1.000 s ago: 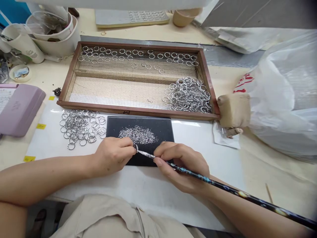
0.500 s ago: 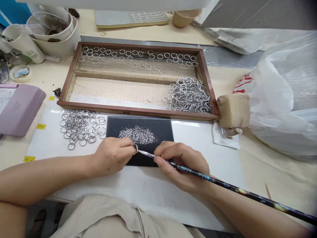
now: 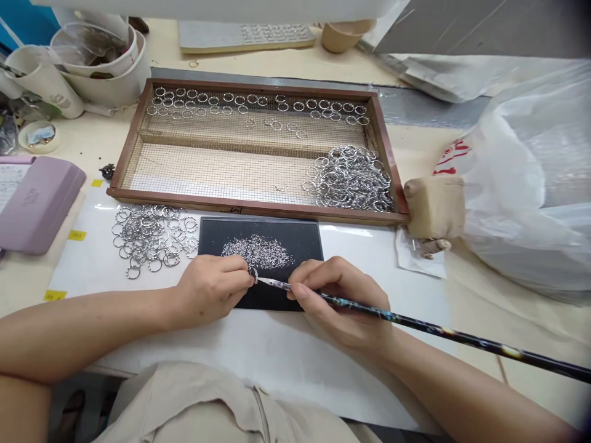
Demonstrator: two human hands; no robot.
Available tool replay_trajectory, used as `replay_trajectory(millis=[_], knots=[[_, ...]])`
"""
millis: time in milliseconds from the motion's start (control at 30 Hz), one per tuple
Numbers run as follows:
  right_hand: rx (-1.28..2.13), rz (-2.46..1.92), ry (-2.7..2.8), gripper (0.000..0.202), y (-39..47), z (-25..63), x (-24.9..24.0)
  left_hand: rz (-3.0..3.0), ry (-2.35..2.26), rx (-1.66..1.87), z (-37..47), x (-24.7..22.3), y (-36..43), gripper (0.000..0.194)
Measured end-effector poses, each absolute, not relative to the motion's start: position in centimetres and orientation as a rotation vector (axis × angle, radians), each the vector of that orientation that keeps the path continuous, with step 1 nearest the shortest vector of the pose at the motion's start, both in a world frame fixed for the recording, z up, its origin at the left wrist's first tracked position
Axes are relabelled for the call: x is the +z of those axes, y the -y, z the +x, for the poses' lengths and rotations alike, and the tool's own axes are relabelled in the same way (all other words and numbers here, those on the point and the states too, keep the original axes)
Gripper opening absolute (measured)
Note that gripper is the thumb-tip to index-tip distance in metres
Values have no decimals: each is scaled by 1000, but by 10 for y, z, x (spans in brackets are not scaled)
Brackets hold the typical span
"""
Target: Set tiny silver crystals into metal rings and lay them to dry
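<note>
"What's held?"

"My left grip [image 3: 215, 286] pinches 1 silver ring [image 3: 253, 272] above the black tray [image 3: 213, 232], probably to steady it; my right grip [image 3: 344, 301] clamps a patterned black pen [image 3: 415, 322] near its white tip [image 3: 266, 282], likely for control."

"The tiny stones [image 3: 256, 251]?"

"Heaped on the tray, presumably for easy reach."

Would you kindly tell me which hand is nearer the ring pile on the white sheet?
Left: the left hand is just right of the ring pile; the right hand is farther right, beyond the left.

Ring pile [image 3: 146, 237] left of the board [image 3: 305, 237] (tray [image 3: 258, 210] behind).
</note>
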State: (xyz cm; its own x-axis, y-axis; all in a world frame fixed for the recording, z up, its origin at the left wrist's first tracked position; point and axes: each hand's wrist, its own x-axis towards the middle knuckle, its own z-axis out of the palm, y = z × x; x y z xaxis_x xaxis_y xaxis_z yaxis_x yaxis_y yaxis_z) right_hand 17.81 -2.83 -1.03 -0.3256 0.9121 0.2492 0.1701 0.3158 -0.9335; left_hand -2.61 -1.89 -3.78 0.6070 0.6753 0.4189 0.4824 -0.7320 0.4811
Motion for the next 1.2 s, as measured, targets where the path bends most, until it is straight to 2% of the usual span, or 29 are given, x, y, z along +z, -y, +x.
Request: replay_trajectory(millis=[1200], knots=[[1081, -946, 1756, 18, 27, 178, -16, 2521, -937, 834, -26, -36, 18, 24]])
